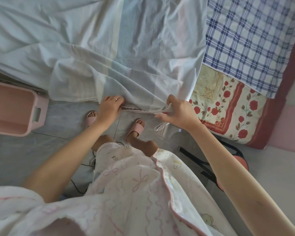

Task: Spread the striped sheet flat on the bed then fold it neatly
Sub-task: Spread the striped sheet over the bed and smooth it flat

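Your striped sheet [126, 48] lies over most of the bed [279, 108], rumpled. Its near hem hangs off the bed's near edge above the floor, and its right edge runs beside the blue checked cloth [245, 40] and over a strip of the floral quilt [228, 106].

Your left hand [111, 106] has its fingers curled onto the hem, gripping it at the bed's near edge. Your right hand [175, 111] pinches a gathered bunch of the same hem near the sheet's near right corner. A short lace-trimmed tail dangles below that fist.

The sheet looks thin, light and limp, almost see-through where the quilt shows behind it. It will likely drape and crease freely and hold no shape of its own. It should not slip in your grip, but it will bunch wherever you take a handful.

So take it at the hem and the true corners, with fingertips rather than a fistful. Let the bunch in your right hand run out until you find the corner itself. Pull the hem taut between both hands to draw the folds out across the bed.

Mind the pink basket [15, 108] beside the bed's near left end, where a trailing hem could catch.
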The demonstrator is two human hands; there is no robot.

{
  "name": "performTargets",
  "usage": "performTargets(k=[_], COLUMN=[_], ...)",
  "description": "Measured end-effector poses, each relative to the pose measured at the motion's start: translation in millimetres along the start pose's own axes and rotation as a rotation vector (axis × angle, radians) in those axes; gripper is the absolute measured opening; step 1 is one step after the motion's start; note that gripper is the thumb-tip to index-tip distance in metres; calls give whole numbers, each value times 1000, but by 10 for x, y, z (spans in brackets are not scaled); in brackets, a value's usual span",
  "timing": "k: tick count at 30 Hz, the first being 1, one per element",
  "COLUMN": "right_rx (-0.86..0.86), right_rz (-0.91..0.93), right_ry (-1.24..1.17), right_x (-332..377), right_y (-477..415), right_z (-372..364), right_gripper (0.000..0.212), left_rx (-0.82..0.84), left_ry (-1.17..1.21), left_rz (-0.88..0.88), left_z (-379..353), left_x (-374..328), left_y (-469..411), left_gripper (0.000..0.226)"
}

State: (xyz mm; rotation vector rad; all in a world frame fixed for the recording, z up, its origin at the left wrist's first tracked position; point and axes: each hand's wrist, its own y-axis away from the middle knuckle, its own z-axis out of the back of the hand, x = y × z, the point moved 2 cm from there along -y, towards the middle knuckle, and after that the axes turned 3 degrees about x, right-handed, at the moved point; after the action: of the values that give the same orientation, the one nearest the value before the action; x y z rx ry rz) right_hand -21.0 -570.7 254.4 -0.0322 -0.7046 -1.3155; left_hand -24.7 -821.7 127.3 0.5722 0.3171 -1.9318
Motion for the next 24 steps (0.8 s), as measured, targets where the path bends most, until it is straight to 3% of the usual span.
performTargets(k=[2, 5, 13, 18, 22, 24], right_rx=[107, 166, 53, 40, 14, -6], right_rz=[-16, -13, 135, 154, 166, 149], right_ry=[83, 158, 130, 89, 56, 30], right_x=[-31, -64, -160, -56, -16, -28], right_y=[-14, -23, -21, -78, -122, -122], right_z=[-2, -1, -17, 21, 126, 170], right_gripper=[62, 57, 27, 36, 45, 41], left_rx=[13, 14, 41, 76, -62, -102], left_ry=[20, 68, 133, 109, 123, 90], left_rz=[-21, -57, -24, -4, 109, 61], left_z=[32, 74, 100, -27, 5, 42], left_x=[64, 120, 138, 40, 44, 21], left_y=[103, 195, 179, 45, -71, -124], left_gripper=[15, 20, 21, 9, 14, 19])
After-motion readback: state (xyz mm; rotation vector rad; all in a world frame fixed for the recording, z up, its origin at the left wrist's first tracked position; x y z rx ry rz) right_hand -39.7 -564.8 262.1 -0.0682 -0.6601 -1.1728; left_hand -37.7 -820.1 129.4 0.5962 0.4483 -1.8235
